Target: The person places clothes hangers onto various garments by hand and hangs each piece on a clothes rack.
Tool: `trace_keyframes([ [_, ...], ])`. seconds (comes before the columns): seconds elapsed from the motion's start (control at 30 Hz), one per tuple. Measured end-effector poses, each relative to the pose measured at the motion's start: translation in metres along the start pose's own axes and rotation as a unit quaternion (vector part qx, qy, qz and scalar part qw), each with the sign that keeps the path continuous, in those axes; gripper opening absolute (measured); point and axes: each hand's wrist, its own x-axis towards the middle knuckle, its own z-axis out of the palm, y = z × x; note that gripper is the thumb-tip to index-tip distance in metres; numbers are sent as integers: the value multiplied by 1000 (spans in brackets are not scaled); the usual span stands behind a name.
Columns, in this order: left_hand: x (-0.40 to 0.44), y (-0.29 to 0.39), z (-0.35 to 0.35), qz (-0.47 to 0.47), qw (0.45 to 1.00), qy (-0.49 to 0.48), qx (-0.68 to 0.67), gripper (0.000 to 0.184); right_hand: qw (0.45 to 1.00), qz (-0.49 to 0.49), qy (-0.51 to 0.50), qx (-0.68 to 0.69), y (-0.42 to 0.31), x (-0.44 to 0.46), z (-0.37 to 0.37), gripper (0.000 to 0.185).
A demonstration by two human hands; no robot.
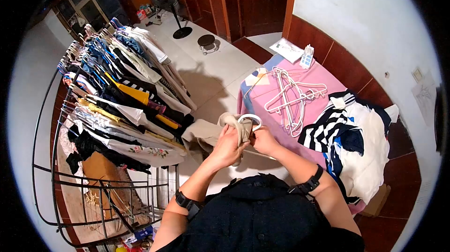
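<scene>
A beige garment hangs in front of me, bunched at its upper end. My left hand is closed around the bunched cloth. Close beside it, my right hand grips a white hanger, whose curved upper part shows above my fingers. The hanger's lower part is mostly hidden by the cloth and my hands. Several white hangers lie in a loose pile on the pink-covered table beyond my right hand.
A rack packed with hanging clothes stands at my left. Folded and heaped clothes lie on the table's right side. A small round stool and a standing fan are farther back on the tiled floor.
</scene>
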Motion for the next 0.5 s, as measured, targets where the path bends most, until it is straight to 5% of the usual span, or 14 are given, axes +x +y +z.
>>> trace_keyframes([
  [0.13, 15, 14, -9, -14, 999, 0, -49, 30, 990, 61, 17, 123, 9, -3, -6, 16],
  [0.33, 19, 27, -9, 73, 978, 26, 192, 30, 986, 84, 22, 141, -30, -14, -53, 6],
  [0.4, 23, 26, -8, 122, 963, 12, 240, 32, 992, -8, 49, 116, -33, -15, -62, 3],
  [0.5, 27, 30, -20, 20, 981, -2, 195, 34, 994, -14, 37, 99, -38, -16, -83, 7],
])
